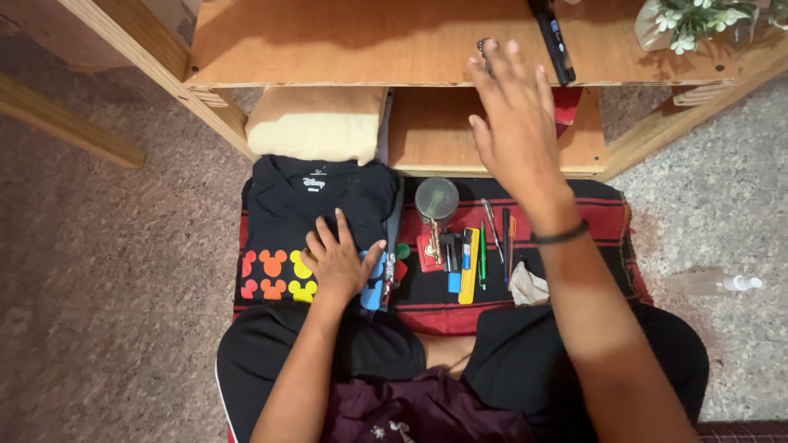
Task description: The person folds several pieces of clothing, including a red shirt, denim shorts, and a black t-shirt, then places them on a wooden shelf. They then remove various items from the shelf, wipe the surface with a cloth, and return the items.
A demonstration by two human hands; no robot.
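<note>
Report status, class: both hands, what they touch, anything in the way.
Left hand flat on folded black T-shirt, open. Right hand open, raised at wooden shelf, fingertips near small dark object. Black remote beside it; nothing blocking.

Lots of random stuff around: a potted plant with white flowers (698, 18) up on the wooden shelf (328, 41), a cream pillow (316, 123) tucked underneath, a clear spray bottle (722, 284) lying on the floor, plus a crumpled tissue (529, 287) on the red striped cloth (624, 254).
</note>
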